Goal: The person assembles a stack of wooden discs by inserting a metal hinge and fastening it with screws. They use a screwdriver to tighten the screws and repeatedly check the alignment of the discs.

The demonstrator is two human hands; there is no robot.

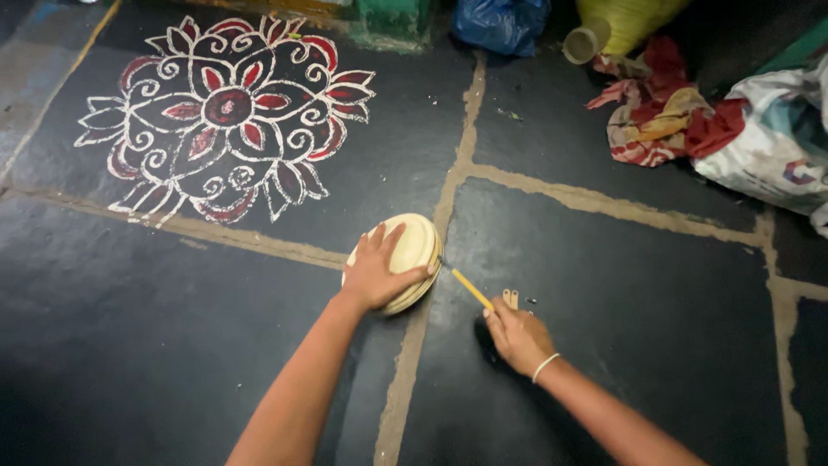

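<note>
Two hands work on the dark floor: the left hand (377,269) lies spread flat on a cream bowl (412,250), while the right hand (516,335) pinches a yellow brush (467,287) at its rim. Loosened pressure could let the bowl slide, smearing the stroke.

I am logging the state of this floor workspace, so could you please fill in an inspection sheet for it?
Surface: dark stone floor with pale joints; a white and red floral drawing lies at upper left.
Job's things: round cream dish, upside down; thin yellow stick with its tip at the dish rim.
Clutter: two small pale pieces beside the stick.
Grippers: left hand pressed on the dish; right hand holds the stick.
Cables: nothing seen.
Surroundings: crumpled cloth, white sack, blue bag, yellow container.
</note>
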